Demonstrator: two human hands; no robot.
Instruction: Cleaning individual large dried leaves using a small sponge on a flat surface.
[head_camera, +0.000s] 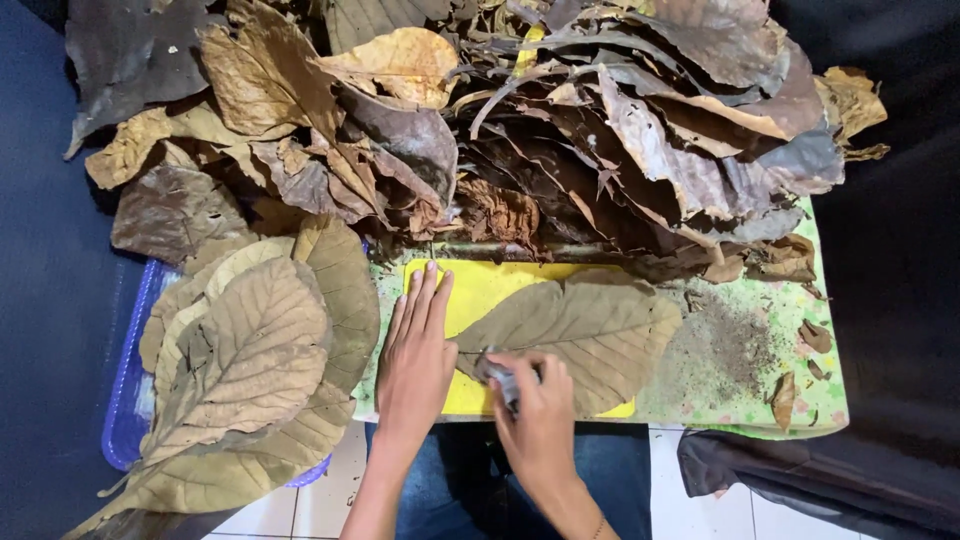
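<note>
Dry tan leaf (580, 330) lies on yellow board (480, 285), long axis 3–9 o'clock. Left hand (415, 360) flat, fingers spread-straight, at leaf's 9 o'clock end. Right hand (535, 415) pinching small grey tool (500, 378) on leaf's 7 o'clock edge; nearer hand.

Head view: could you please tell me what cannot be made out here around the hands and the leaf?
- Small grey thing in the right hand: blurred and mostly wrapped by the fingers; its kind is unclear.
- Yellow board: largely covered by the flat leaf and the left hand.
- Blue tray: buried under stacked leaves.
- Table's far part: hidden by the leaf pile.
</note>
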